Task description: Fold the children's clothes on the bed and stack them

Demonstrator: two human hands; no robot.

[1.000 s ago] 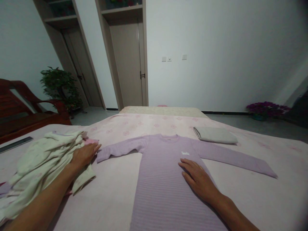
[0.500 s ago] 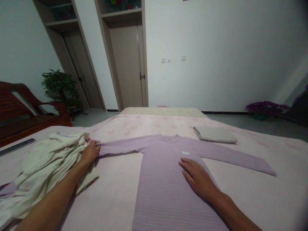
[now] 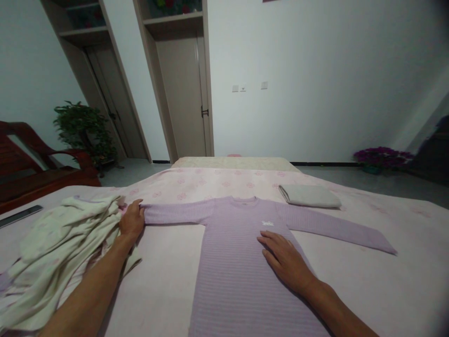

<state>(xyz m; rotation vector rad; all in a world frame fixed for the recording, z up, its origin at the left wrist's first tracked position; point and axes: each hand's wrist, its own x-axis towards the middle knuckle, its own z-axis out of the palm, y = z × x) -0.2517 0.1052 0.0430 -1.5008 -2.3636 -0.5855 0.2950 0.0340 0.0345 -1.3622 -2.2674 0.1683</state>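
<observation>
A lilac striped long-sleeved shirt (image 3: 231,262) lies spread flat, with its collar away from me and a small white patch on the chest. Its left-side sleeve reaches straight out to my left hand (image 3: 132,221), whose fingers are closed at the cuff; the fingertips are partly hidden. My right hand (image 3: 286,262) rests palm down on the shirt's front, just below the patch, with its fingers stretched out. The other sleeve slants out to the right, untouched. Beside my left forearm is a rumpled heap of cream clothes (image 3: 59,248).
A folded grey cloth (image 3: 310,195) lies beyond the right sleeve on the pink flowered sheet (image 3: 203,180). At the far left edge is a dark phone (image 3: 21,215). A wooden bench (image 3: 45,159) and a leafy plant (image 3: 84,131) stand to the left.
The left-side sleeve looks straighter and flatter at the cuff, and my left hand has shifted slightly at its end. My right hand stays on the shirt's front. The view has turned slightly.
</observation>
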